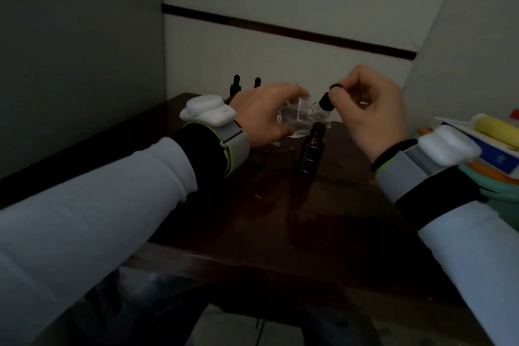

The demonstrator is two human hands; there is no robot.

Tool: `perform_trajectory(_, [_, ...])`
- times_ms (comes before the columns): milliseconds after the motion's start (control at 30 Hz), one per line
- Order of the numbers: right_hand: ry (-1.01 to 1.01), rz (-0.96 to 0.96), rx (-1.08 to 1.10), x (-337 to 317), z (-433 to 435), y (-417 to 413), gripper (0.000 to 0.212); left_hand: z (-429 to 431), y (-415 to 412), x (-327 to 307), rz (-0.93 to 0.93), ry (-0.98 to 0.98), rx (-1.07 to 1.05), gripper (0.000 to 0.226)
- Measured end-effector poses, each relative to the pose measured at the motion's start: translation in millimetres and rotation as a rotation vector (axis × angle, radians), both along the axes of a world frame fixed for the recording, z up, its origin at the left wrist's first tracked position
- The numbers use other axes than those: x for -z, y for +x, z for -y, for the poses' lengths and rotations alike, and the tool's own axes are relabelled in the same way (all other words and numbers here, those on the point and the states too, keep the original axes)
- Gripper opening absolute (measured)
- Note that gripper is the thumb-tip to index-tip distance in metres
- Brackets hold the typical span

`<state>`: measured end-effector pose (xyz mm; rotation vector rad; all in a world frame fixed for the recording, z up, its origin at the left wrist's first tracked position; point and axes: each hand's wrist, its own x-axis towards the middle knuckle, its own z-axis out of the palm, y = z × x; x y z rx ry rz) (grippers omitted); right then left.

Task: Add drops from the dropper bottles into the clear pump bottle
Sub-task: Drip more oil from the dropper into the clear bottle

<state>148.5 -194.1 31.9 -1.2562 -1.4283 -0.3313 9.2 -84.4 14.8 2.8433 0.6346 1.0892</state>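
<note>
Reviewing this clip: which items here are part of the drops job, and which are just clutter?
In use: clear pump bottle in left hand; dropper pinched by right hand; open amber bottle; two capped dropper bottles behind.
Lying about: yellow object, box and green tubs at right edge.

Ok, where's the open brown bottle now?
In the head view, the brown bottle stands just in front of the clear pump bottle in the left hand, below the dropper the right hand pinches.
</note>
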Motion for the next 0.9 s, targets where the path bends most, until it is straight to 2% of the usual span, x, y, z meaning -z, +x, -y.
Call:
perform_trajectory(433, [-0.040, 0.018, -0.009, 0.2, 1.8, -2.5, 0.025, 1.3, 0.3, -0.2, -0.011, 0.006, 0.011, 0.056])
perform_trajectory(700, [0.301, -0.102, 0.028, -16.3, 14.2, -1.9, 0.019, 0.4, -1.9, -0.8, -0.016, -0.014, 0.005, 0.055])
perform_trajectory(900, [0.229, -0.069, 0.008, -12.8, 12.5, -3.2, 0.023, -0.6, 0.0, -0.2, -0.019, -0.010, 0.004, 0.055])
